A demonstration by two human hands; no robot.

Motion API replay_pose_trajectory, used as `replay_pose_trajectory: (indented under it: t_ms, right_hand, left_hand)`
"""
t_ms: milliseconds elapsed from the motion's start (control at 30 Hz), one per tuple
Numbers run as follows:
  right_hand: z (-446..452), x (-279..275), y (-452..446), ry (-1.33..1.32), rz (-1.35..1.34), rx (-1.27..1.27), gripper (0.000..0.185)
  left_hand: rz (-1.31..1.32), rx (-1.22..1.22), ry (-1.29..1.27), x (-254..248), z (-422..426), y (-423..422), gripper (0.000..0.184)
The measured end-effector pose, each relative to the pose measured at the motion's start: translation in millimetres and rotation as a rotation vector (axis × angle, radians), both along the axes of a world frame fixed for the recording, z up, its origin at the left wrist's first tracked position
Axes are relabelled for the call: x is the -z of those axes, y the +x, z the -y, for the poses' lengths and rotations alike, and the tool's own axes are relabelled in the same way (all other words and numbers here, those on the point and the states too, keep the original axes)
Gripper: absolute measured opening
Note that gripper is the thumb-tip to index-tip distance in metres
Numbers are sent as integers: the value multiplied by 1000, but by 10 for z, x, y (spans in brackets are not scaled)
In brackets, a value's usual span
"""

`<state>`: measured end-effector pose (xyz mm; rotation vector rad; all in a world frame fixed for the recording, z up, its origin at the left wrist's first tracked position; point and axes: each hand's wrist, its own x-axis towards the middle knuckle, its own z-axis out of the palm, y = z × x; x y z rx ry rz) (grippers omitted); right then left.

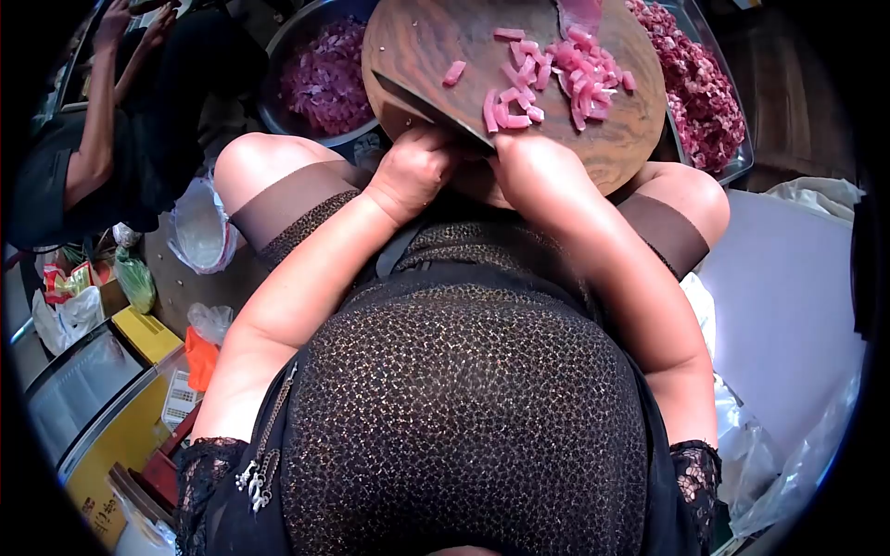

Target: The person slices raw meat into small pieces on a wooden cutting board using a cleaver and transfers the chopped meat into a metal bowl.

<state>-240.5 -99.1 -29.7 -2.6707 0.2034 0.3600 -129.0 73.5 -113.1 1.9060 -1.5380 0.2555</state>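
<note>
A round wooden chopping board (408, 42) lies in front of my knees. Cut strips of pink meat (589, 83) are scattered over its upper right part, with a larger slice of meat (580, 15) at the far edge. My right hand (540, 171) is closed at the near edge of the board around the handle end of a knife (431, 109), whose dark blade points to the upper left. Beside the blade, my left hand (414, 171) is closed with its fingers curled in; what they hold, if anything, is hidden.
A metal basin (273, 102) of meat strips stands left of the board. At right is a tray (742, 153) heaped with chopped meat. Another person's arm (97, 130) shows upper left. Plastic bags (202, 227) and a yellow box (146, 335) lie at left.
</note>
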Motion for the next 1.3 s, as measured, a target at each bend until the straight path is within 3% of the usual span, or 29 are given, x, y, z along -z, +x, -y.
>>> replay_pose_trajectory:
  t_ms: [133,233,300,567,667,733,767,833,967,1033,1067,1100,1167,1233,1300]
  right_hand:
    - [-21,104,123,8,317,210,25]
    - [52,-114,-128,0,246,250,23]
    - [42,-261,-337,20,175,236,23]
    - [-128,-76,-546,17,132,92,13]
    - [-151,-127,-208,9,42,67,20]
    - [-120,-73,106,89,-26,67,22]
    - [-43,-80,236,3,-54,-9,22]
    - [138,56,366,91,71,111,23]
    - [629,83,108,177,52,387,26]
    - [912,68,-117,212,113,445,28]
    - [1052,31,-200,323,59,517,29]
    - [1101,-86,-274,610,37,712,26]
    - [1282,88,-403,797,193,817,25]
    - [1347,155,-448,875,290,901,23]
    - [1435,276,-454,1196,454,1009,16]
  left_hand:
    - [-157,-65,114,31,-9,-16,23]
    - [-284,-121,204,24,34,3,17]
    - [-403,-252,174,-73,11,-9,26]
    - [-31,-97,179,-78,9,-1,38]
    - [6,-50,94,-29,59,21,34]
    - [-59,-33,205,-19,57,65,25]
    - [-41,-30,198,-56,95,104,25]
    - [-62,-122,345,-155,163,185,21]
    - [-74,-277,164,8,516,595,23]
    - [-164,-198,212,241,757,753,33]
    - [-133,-186,236,324,906,742,35]
    - [-101,-173,261,342,1082,695,38]
    - [-484,-20,35,246,1545,633,37]
    - [-562,-109,4,-8,2002,699,35]
    - [-599,-249,-58,119,2462,961,35]
